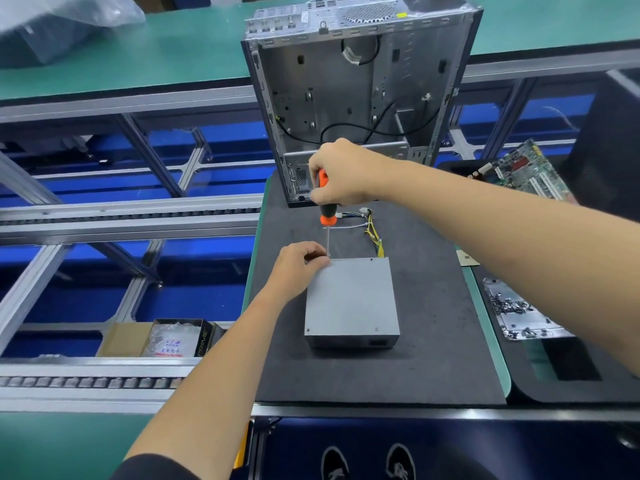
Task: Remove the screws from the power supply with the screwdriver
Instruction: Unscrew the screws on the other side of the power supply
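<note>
Power supply lies on dark foam mat, green bench beyond.

An open, stripped grey metal computer case is stood upright at the far end of a dark grey foam work mat, with a black cable looped inside it. The mat is laid on a green bench top. To the right, a green printed circuit board is seen lying tilted in a black tray. Nearer, a clear plastic bag of small dark screws is placed on the bench, just beside the mat's right edge. On the left, an aluminium-framed conveyor line is shown above blue panels. Below it, an open cardboard box holding a white plastic packet is visible. A clear plastic-wrapped bundle lies at the far left.
</note>
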The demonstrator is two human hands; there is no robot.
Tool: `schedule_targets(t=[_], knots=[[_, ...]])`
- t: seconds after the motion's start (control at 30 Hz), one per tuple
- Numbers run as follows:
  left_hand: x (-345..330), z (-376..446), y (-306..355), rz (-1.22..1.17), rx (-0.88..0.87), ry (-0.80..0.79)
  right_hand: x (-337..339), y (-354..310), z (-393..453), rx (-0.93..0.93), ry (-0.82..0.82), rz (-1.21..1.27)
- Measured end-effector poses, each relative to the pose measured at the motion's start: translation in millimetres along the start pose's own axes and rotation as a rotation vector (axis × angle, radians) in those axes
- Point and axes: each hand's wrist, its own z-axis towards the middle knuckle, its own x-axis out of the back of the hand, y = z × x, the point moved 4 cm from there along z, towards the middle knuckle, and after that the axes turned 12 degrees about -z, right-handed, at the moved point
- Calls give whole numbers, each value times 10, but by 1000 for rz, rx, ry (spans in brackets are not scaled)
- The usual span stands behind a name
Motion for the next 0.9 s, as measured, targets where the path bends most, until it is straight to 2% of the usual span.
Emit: schedule_targets(t=[0.3,0.73,0.83,0.9], knots=[[34,67,-48,-62,63,15,14,-13,12,-45,-28,8],[-18,72,-44,-89,47,45,-31,65,60,-64,-37,16],[-17,66,-58,-79,47,57,-24,46,52,-26,-6,-5],[-18,67,-69,-72,46,62,-2,2,33,69,-38,-17]])
